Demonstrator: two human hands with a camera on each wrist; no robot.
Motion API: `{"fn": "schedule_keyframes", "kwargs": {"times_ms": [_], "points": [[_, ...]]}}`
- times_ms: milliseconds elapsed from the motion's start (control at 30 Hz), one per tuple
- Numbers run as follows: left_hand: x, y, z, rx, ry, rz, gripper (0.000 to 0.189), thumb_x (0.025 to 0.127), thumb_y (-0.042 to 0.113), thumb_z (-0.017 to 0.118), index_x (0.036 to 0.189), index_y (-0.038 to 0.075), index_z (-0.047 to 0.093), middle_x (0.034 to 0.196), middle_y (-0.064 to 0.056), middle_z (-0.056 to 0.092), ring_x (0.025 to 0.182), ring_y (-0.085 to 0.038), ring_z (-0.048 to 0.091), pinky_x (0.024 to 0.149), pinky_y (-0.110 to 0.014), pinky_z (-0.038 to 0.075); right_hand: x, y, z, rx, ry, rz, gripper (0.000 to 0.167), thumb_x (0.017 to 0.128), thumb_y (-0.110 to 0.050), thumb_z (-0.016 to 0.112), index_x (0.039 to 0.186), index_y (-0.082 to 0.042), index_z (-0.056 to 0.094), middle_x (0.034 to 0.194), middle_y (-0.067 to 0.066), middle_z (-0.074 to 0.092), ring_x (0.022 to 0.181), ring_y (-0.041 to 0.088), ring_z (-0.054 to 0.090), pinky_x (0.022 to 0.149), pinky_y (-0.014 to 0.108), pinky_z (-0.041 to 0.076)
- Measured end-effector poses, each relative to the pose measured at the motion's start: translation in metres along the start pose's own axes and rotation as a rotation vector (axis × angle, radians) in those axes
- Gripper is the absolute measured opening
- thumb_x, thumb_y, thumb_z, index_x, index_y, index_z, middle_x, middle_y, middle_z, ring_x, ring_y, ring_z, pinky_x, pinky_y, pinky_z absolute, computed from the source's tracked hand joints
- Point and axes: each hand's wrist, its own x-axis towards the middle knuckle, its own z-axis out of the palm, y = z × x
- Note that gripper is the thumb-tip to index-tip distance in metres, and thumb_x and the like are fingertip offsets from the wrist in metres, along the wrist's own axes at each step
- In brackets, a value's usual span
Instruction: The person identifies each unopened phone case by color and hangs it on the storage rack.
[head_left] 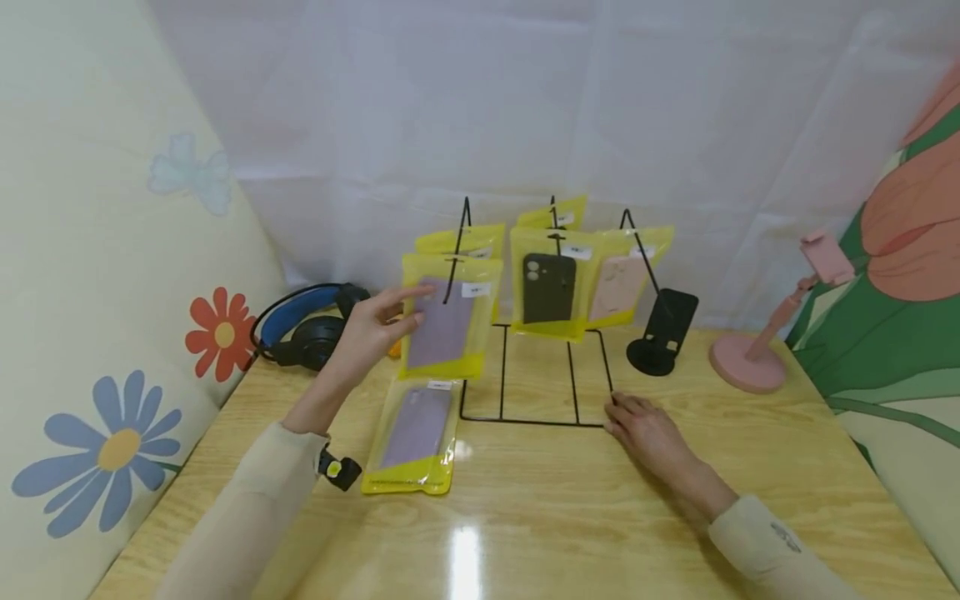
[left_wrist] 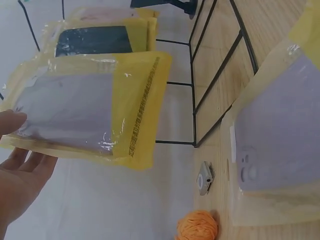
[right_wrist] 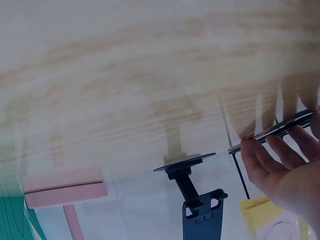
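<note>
In the head view my left hand (head_left: 377, 327) pinches the left edge of a yellow-edged clear pouch holding a purple phone case (head_left: 442, 321). That pouch hangs at the left hook of a black wire display rack (head_left: 534, 422). The left wrist view shows the thumb on the pouch's near face and the other fingers behind. My right hand (head_left: 651, 435) rests at the rack's front right base corner, its fingertips at the wire and tabletop. Another packaged purple phone case (head_left: 417, 425) lies on the table left of the base. A packaged black case (head_left: 550, 287) and pink case (head_left: 617, 283) also hang there.
Black headphones with blue padding (head_left: 311, 333) lie at the left. Right of the rack stand a black phone stand (head_left: 671, 321) and a pink phone holder (head_left: 750, 362). An orange yarn ball (left_wrist: 197, 226) and a small watch-like object (left_wrist: 205, 178) sit near the rack.
</note>
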Motion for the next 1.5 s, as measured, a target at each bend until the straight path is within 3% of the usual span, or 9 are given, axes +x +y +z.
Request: {"fn": "schedule_keyframes", "kwargs": {"times_ms": [100,333,667,767,867,933,1067,1200,1500], "points": [[0.007,-0.004,-0.001,-0.007,-0.010,-0.024,0.038,0.095,0.019,0.062,0.133,0.020,0.060,0.146,0.001,0.047,0.135,-0.024,0.038,0.108,-0.054,0.033,0.000,-0.001,0.001,0.009,0.001,-0.003,0.033,0.092,-0.020,0.066,0.118,0.000,0.066,0.127,0.023,0.059,0.111,0.040,0.057,0.080,0.059,0.049],[0.019,-0.017,0.000,-0.067,-0.006,-0.078,0.040,0.096,0.027,0.060,0.136,0.021,0.058,0.146,0.002,0.046,0.116,-0.024,0.049,0.097,-0.048,0.042,-0.003,-0.006,0.006,0.021,0.008,-0.007,0.033,0.091,-0.020,0.067,0.117,0.000,0.067,0.126,0.023,0.059,0.110,0.041,0.058,0.081,0.059,0.049],[0.006,-0.033,0.004,-0.116,-0.017,-0.066,0.037,0.099,0.017,0.055,0.135,0.010,0.057,0.146,-0.007,0.044,0.128,-0.028,0.042,0.106,-0.054,0.033,-0.009,-0.010,0.013,0.016,0.016,-0.008,0.032,0.089,-0.019,0.069,0.115,0.000,0.068,0.125,0.022,0.060,0.109,0.040,0.059,0.079,0.057,0.050],[-0.008,-0.038,0.007,-0.032,0.046,-0.060,0.032,0.098,0.010,0.054,0.129,0.008,0.061,0.140,-0.010,0.049,0.126,-0.029,0.044,0.101,-0.054,0.039,-0.009,-0.010,0.012,0.012,0.018,-0.011,0.033,0.089,-0.019,0.069,0.116,0.000,0.067,0.125,0.022,0.060,0.109,0.040,0.059,0.079,0.057,0.050],[-0.029,-0.045,0.016,0.145,0.123,-0.059,0.026,0.093,0.000,0.056,0.118,0.000,0.065,0.127,-0.018,0.055,0.118,-0.034,0.050,0.092,-0.053,0.046,-0.007,-0.009,0.009,-0.002,0.017,-0.012,0.034,0.089,-0.019,0.069,0.116,0.001,0.067,0.125,0.022,0.060,0.109,0.040,0.059,0.079,0.058,0.050],[-0.045,-0.050,0.025,0.304,0.123,-0.088,0.026,0.090,-0.002,0.059,0.115,-0.005,0.064,0.120,-0.025,0.056,0.112,-0.041,0.052,0.089,-0.054,0.047,-0.006,-0.008,0.006,-0.007,0.017,-0.006,0.034,0.089,-0.020,0.069,0.116,0.001,0.067,0.125,0.023,0.060,0.109,0.040,0.058,0.079,0.058,0.050],[-0.071,-0.054,0.040,0.555,-0.043,-0.225,0.043,0.092,0.014,0.063,0.128,-0.007,0.052,0.127,-0.033,0.049,0.114,-0.051,0.047,0.092,-0.062,0.042,-0.003,-0.005,0.001,-0.001,0.014,0.012,0.034,0.090,-0.020,0.067,0.117,0.001,0.067,0.126,0.023,0.060,0.110,0.041,0.058,0.080,0.059,0.049],[-0.085,-0.052,0.054,0.652,-0.193,-0.354,0.063,0.093,0.032,0.064,0.141,-0.003,0.041,0.138,-0.036,0.038,0.119,-0.056,0.041,0.088,-0.066,0.043,0.000,-0.002,-0.003,0.001,-0.001,0.022,0.033,0.091,-0.020,0.066,0.117,0.001,0.066,0.127,0.023,0.059,0.111,0.041,0.057,0.081,0.059,0.048],[-0.093,-0.051,0.071,0.700,-0.233,-0.381,0.085,0.086,0.046,0.069,0.147,-0.001,0.034,0.150,-0.031,0.027,0.125,-0.056,0.033,0.089,-0.066,0.041,0.000,-0.004,-0.004,-0.014,-0.009,-0.001,0.034,0.091,-0.019,0.067,0.117,0.002,0.066,0.126,0.025,0.059,0.109,0.043,0.058,0.080,0.060,0.049]]}}
